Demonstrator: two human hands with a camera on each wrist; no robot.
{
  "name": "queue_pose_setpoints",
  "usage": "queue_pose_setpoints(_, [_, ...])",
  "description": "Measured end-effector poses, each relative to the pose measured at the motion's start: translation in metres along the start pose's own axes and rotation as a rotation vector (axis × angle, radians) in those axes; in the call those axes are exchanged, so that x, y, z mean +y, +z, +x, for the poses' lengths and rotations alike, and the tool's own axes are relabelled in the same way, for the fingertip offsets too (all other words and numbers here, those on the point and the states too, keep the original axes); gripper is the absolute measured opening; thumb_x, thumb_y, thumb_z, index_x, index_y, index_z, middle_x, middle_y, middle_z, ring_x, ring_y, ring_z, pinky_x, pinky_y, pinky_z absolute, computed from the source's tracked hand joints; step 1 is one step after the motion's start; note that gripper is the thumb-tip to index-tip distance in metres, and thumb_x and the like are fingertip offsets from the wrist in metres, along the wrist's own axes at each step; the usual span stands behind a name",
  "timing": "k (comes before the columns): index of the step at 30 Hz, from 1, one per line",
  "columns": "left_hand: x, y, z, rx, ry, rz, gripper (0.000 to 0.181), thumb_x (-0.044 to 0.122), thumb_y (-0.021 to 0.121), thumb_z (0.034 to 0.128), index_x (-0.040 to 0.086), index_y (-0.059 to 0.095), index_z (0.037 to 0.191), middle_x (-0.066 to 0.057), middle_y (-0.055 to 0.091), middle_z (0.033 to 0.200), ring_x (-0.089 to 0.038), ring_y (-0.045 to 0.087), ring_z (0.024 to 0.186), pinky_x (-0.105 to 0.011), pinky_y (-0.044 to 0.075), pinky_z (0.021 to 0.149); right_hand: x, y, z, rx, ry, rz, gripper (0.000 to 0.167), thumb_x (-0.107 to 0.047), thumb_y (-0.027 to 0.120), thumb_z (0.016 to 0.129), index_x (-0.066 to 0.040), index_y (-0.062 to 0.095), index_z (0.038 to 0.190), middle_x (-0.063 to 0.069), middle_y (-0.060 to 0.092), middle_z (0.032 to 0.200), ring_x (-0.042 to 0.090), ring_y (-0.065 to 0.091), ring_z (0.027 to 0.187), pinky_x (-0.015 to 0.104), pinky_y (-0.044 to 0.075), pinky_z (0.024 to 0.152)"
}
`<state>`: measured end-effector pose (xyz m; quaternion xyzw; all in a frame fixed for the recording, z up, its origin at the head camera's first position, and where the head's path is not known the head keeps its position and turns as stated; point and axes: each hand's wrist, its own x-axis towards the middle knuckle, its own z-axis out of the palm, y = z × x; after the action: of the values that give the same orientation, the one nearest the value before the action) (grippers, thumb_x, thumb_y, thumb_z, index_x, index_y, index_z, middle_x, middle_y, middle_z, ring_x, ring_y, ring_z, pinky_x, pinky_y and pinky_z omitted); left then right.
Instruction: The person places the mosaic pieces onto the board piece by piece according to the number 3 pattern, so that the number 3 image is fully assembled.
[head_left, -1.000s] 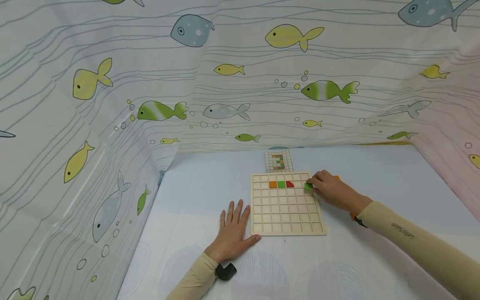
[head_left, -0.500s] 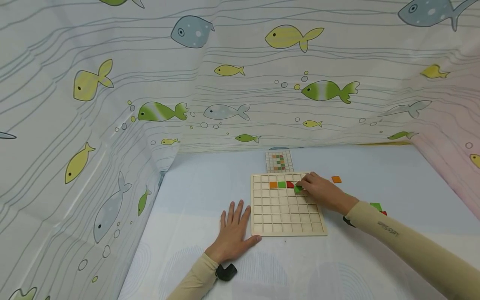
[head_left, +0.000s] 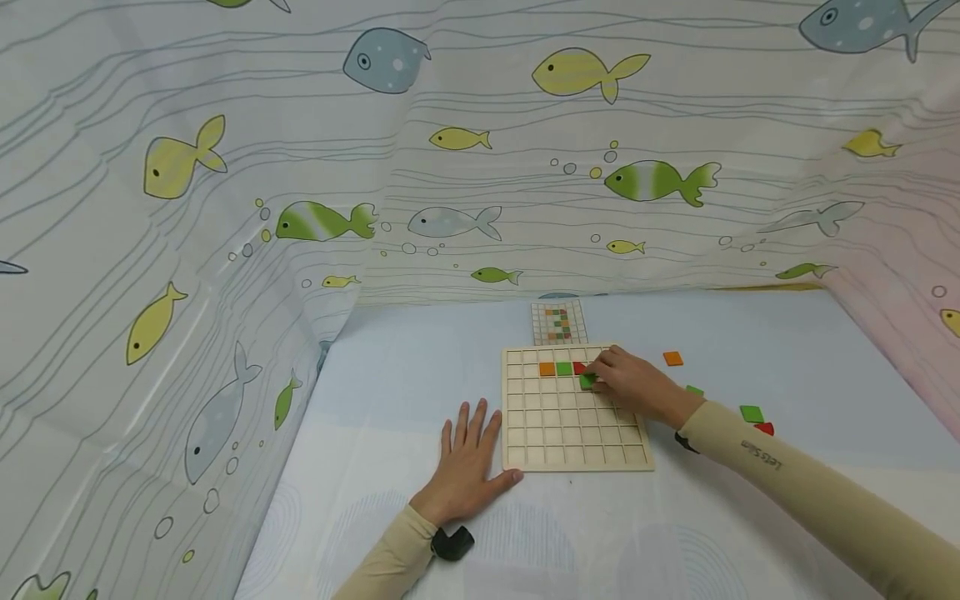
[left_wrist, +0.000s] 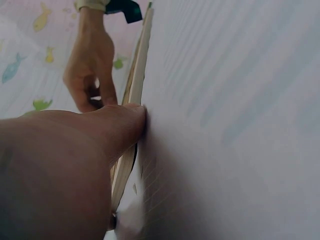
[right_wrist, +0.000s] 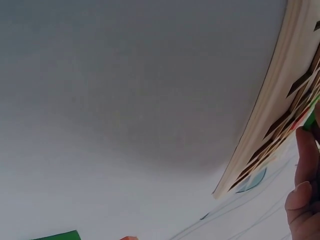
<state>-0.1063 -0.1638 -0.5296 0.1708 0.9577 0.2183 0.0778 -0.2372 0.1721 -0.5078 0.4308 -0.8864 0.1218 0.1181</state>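
My right hand [head_left: 626,382] pinches a green tile [head_left: 587,382] over the wooden grid board [head_left: 572,434], just below a red tile [head_left: 579,368] with a rounded corner. That red tile sits in a row with an orange square tile [head_left: 547,369] and a green square tile [head_left: 564,369]. In the right wrist view the fingertips grip the held green tile [right_wrist: 311,119] at the right edge. My left hand [head_left: 465,464] lies flat with fingers spread at the board's left edge, its thumb touching the lower left corner. In the left wrist view the thumb [left_wrist: 122,122] presses against the board's side.
Behind the board lies a pattern card [head_left: 558,323] printed with a small coloured grid. To the right are loose tiles: an orange one [head_left: 672,358], a green one [head_left: 752,414], a red one [head_left: 764,428] and a green one [head_left: 694,390] partly behind the sleeve. A fish-print curtain [head_left: 480,183] encloses the table.
My right hand has moved left across the board with the green tile, from the right-hand columns to below the red tile. Loose tiles on the right have come into sight. The left hand stays still.
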Motion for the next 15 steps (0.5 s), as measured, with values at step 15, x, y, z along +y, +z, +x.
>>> queue_pose_setpoints(15, [-0.0012, 0.0017, 0.0022, -0.008, -0.011, 0.01, 0.096, 0.062, 0.059, 0.1012, 0.007, 0.022, 0.17, -0.019, 0.004, 0.179, -0.045, -0.006, 0.165, -0.074, 0.002, 0.126, -0.0046, 0.0039, 0.0045, -0.004, 0.01, -0.015, 0.028, -0.015, 0.086, 0.089, -0.005, 0.074, 0.112, 0.008, 0.072, 0.105, 0.023, 0.065, 0.098, 0.036, 0.061, 0.081])
